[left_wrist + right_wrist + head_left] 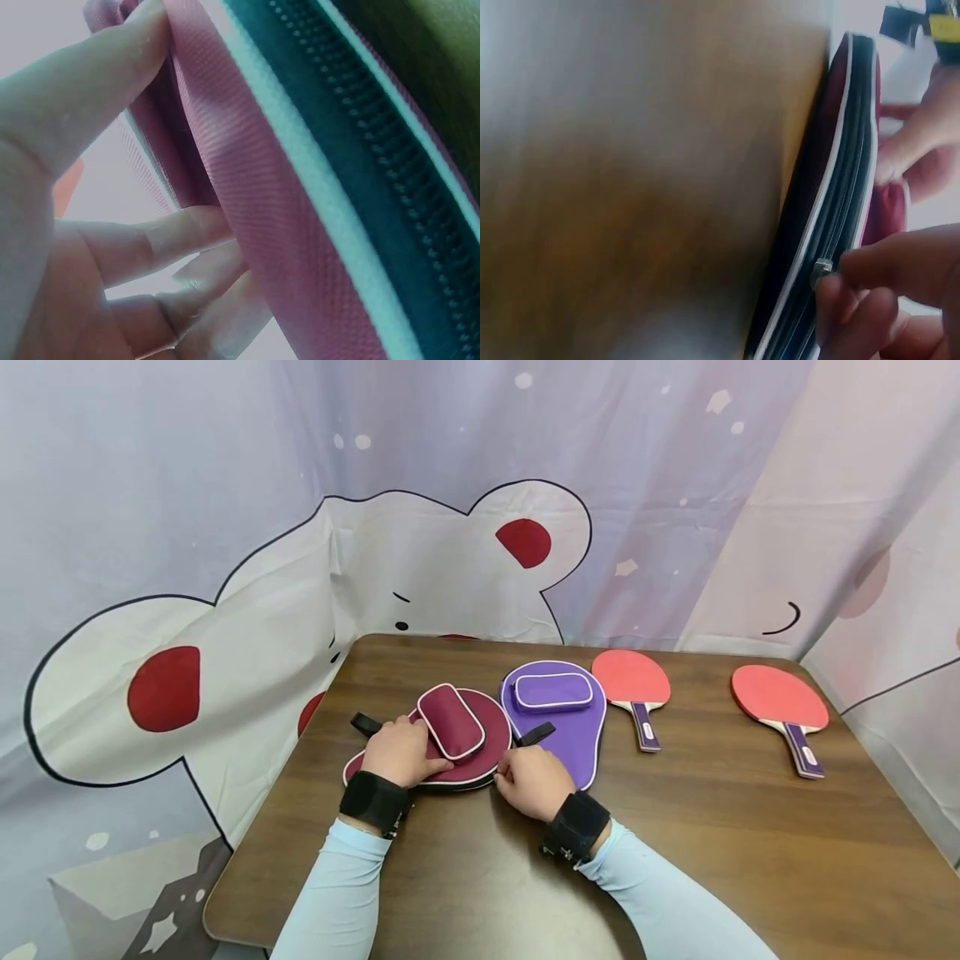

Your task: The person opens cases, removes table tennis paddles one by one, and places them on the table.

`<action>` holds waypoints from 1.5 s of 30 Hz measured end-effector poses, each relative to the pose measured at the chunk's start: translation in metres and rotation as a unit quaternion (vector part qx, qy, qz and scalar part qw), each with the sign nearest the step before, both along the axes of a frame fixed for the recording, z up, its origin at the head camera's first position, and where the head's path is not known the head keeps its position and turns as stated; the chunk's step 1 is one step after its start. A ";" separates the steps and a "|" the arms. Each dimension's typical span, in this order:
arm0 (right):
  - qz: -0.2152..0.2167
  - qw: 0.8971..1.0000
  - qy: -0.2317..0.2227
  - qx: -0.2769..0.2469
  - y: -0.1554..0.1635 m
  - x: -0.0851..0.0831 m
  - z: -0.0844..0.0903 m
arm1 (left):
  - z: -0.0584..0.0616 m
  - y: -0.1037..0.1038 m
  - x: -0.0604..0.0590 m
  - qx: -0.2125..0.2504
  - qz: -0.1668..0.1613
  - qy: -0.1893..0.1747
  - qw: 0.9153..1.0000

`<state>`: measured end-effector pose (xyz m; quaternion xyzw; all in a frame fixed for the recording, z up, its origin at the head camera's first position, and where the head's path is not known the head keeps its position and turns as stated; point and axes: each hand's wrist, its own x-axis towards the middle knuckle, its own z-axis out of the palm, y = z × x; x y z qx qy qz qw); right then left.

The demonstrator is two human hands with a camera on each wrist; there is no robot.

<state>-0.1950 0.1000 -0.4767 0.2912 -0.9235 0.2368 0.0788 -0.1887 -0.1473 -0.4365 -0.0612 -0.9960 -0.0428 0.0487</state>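
Observation:
A maroon table tennis paddle case (483,718) with white piping lies on the table, a small padded pouch (452,722) on its front. My left hand (397,753) presses on the case beside this pouch, its thumb and fingers spread against the fabric. At the near edge, my right hand (536,783) pinches the zipper pull (823,267) between thumb and forefinger. The zipper (375,142) runs along the black side band, its teeth meshed in the left wrist view. Right behind the right hand lies a purple paddle case (583,727) with its own pouch (553,691).
Two red paddles lie on the wooden table (697,852): one paddle (630,678) beside the purple case, another paddle (780,697) farther right. Black straps (365,724) stick out from the cases. A patterned curtain (450,568) hangs behind the table.

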 end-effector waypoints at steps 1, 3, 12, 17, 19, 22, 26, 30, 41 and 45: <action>0.004 1.000 0.007 0.000 -0.001 0.001 0.000 | -0.001 0.000 0.000 -0.001 0.001 0.000 1.000; 0.007 1.000 0.018 -0.002 -0.003 0.004 0.001 | -0.001 -0.001 0.000 0.002 0.001 0.002 1.000; 0.042 0.999 0.024 0.003 -0.011 0.009 0.003 | 0.000 -0.001 0.002 0.012 0.003 0.008 1.000; 0.002 1.000 0.020 0.002 -0.004 0.002 0.007 | -0.003 0.001 0.002 0.007 0.008 0.011 1.000; -0.011 1.000 0.012 -0.002 0.000 -0.001 0.008 | -0.005 0.001 0.003 0.005 0.009 0.008 1.000; -0.023 1.000 0.013 -0.002 0.005 -0.004 0.007 | -0.008 0.002 0.004 0.004 0.007 0.006 1.000; -0.050 0.998 0.044 0.014 0.004 -0.003 0.002 | -0.008 0.002 0.007 0.009 -0.001 0.011 1.000; -0.042 0.997 0.066 0.018 -0.005 0.008 -0.001 | -0.008 0.002 0.012 0.012 -0.010 0.014 1.000; -0.022 0.999 0.036 -0.001 -0.006 0.008 -0.003 | -0.012 -0.001 0.019 0.019 -0.019 0.019 0.999; -0.040 0.999 0.022 -0.005 0.003 0.001 -0.003 | -0.013 -0.002 0.025 0.024 -0.027 0.028 0.999</action>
